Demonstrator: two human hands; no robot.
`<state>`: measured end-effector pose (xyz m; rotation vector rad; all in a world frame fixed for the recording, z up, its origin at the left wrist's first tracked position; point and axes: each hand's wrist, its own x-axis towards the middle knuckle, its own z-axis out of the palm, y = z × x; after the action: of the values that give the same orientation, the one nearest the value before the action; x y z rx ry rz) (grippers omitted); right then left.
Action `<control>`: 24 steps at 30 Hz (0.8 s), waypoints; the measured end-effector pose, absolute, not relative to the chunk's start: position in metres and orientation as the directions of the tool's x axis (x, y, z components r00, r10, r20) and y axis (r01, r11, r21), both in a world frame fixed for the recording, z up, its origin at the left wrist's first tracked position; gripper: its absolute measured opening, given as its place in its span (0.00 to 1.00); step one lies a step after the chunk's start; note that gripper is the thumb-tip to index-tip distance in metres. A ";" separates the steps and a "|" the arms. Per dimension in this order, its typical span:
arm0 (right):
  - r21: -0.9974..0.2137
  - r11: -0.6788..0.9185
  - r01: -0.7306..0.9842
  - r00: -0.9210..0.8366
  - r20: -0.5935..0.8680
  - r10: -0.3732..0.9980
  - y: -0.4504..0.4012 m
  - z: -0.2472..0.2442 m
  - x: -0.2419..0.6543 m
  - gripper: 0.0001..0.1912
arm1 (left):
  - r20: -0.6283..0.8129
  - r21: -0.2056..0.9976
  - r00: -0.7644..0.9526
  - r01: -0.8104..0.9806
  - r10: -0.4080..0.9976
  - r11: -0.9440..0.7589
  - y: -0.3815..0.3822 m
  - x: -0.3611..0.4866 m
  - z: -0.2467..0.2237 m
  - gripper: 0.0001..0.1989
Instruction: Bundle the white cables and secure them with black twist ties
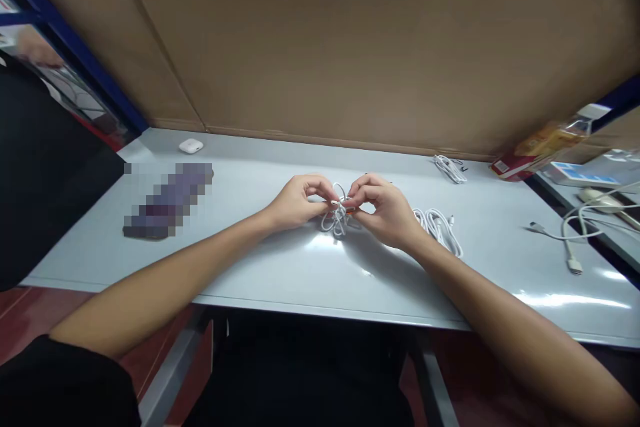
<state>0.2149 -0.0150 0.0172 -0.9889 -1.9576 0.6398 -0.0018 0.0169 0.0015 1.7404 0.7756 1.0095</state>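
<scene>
Between my two hands, over the middle of the light grey table (280, 267), is a tangled white cable (339, 222) with several loops. My left hand (304, 200) pinches it from the left with thumb and forefinger. From the right, my right hand (383, 208) pinches the same cable, its fingertips close to those of the left. A small orange bit shows by the right fingertips; what it is I cannot make out. Partly behind my right wrist lies a coiled white cable (443, 230) on the table.
Farther back lies another white cable bundle (450, 168). A drink bottle (550, 144) lies tilted at the right, near a loose white cable (570, 237). At the left are a white earbud case (191, 146) and a pixelated dark object (170, 200). A brown partition (350, 47) rises behind.
</scene>
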 end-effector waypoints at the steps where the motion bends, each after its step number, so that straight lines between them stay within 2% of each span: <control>1: -0.722 0.561 0.406 -0.341 0.450 0.825 -0.015 0.017 0.215 0.05 | 0.288 0.934 0.455 0.059 0.842 -0.352 0.017 -0.001 0.001 0.03; 5: -0.733 0.545 0.408 -0.327 0.440 0.837 -0.015 0.016 0.215 0.04 | 0.279 0.938 0.444 0.065 0.852 -0.341 0.015 0.000 0.003 0.03; 10: -0.815 0.483 0.321 -0.269 0.411 0.871 -0.015 0.024 0.217 0.03 | 0.231 0.940 0.417 0.137 0.879 -0.312 0.015 -0.004 0.012 0.07; 14: -0.880 0.348 0.325 -0.095 0.336 0.937 -0.008 0.042 0.231 0.08 | 0.207 0.946 0.268 0.190 0.941 -0.263 0.027 -0.020 0.030 0.15; 17: -0.924 0.282 0.258 -0.017 0.287 0.958 0.002 0.053 0.249 0.08 | 0.208 0.938 0.151 0.249 0.966 -0.241 0.042 -0.039 0.042 0.14; 19: -0.939 0.223 0.264 -0.020 0.226 0.974 0.009 0.056 0.263 0.09 | 0.229 0.934 0.063 0.269 0.972 -0.237 0.051 -0.052 0.047 0.13; 24: -0.938 0.076 0.337 -0.134 0.032 0.990 0.020 0.057 0.291 0.11 | 0.168 0.945 -0.064 0.293 0.984 -0.143 0.064 -0.074 0.052 0.13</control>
<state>0.2914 0.0204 0.0570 -1.3554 -1.5868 1.0762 -0.0744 0.0642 0.0517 1.5030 1.4126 1.2425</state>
